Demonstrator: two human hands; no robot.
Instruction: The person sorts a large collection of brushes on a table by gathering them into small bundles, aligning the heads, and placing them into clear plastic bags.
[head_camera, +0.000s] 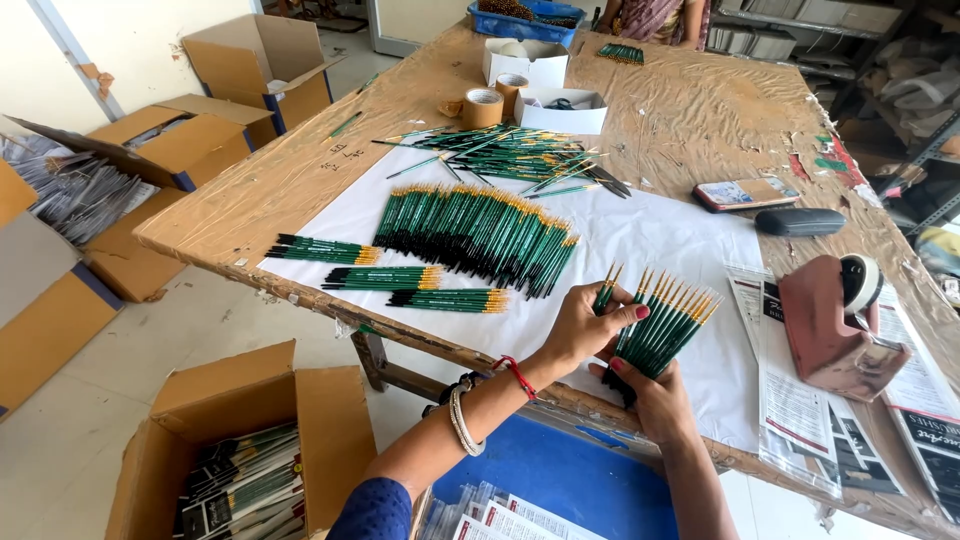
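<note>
Right now the right hand (655, 400) is closed round a fanned bunch of brushes (662, 325), gripped at the dark lower ends; the left hand (585, 325) pinches a few brushes (606, 290) off the fan's left edge. Both sit at the near edge of the white sheet (660, 240). Judged partway: three small bundles (385, 275) lie left of the hands, a big row (475, 235) and loose pile (520, 155) beyond remain unsorted. Brushes: thin green handles, gold ferrules, dark ends.
</note>
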